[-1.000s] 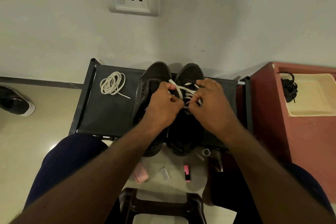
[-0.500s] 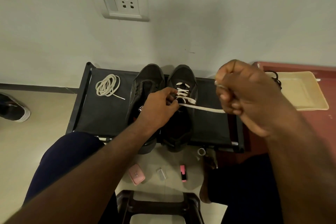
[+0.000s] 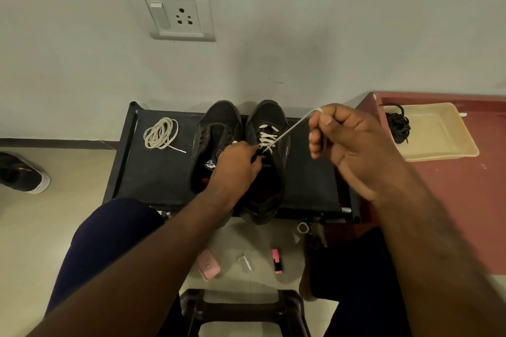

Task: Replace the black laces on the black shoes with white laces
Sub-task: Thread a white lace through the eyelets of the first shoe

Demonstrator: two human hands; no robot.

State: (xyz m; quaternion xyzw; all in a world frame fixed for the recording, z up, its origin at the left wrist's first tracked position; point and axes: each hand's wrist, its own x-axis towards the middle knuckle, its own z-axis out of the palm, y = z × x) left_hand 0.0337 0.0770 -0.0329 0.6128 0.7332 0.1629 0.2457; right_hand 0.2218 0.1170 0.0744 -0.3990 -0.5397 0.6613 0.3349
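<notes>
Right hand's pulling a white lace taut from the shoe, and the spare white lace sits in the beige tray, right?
No: in the head view the spare white lace lies on the black rack, not the beige tray; the rest holds.

White lace (image 3: 290, 130) taut, half-threaded through right shoe (image 3: 273, 186).
</notes>
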